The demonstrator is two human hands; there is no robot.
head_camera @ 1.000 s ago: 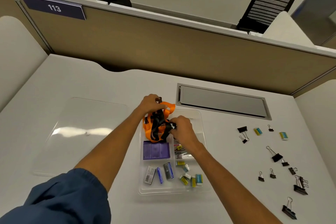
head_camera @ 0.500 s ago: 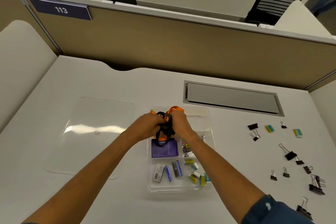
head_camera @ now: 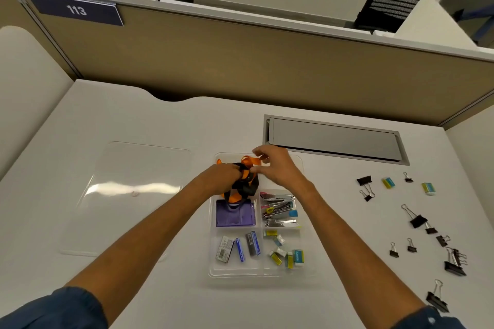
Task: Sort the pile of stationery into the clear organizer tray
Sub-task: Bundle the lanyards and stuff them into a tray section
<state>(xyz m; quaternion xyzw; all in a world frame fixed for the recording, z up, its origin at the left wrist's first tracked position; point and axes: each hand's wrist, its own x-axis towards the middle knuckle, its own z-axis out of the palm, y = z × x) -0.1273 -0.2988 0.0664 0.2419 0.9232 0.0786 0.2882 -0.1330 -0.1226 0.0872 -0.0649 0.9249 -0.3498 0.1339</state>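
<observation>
A clear organizer tray (head_camera: 213, 270) lies in the middle of the desk. In its far left compartment sits a bundled orange and black lanyard (head_camera: 244, 184) attached to a purple badge holder (head_camera: 235, 215). My left hand (head_camera: 223, 176) presses down on the lanyard bundle. My right hand (head_camera: 278, 168) hovers at the tray's far end, thumb and fingers pinching an orange loop of the strap. Other compartments hold staplers (head_camera: 279, 211), staple boxes (head_camera: 239, 247) and small erasers (head_camera: 287, 254).
The tray's clear lid (head_camera: 128, 195) lies flat to the left. Several black binder clips (head_camera: 417, 220) and two erasers (head_camera: 388, 182) are scattered on the desk at right. A grey cable hatch (head_camera: 334, 139) lies beyond the tray. A beige partition closes the far side.
My right hand has lifted off the lanyard bundle and moved up and right, now pinching only a strap loop. My left hand stays pressed on the bundle. The camera shifted slightly.
</observation>
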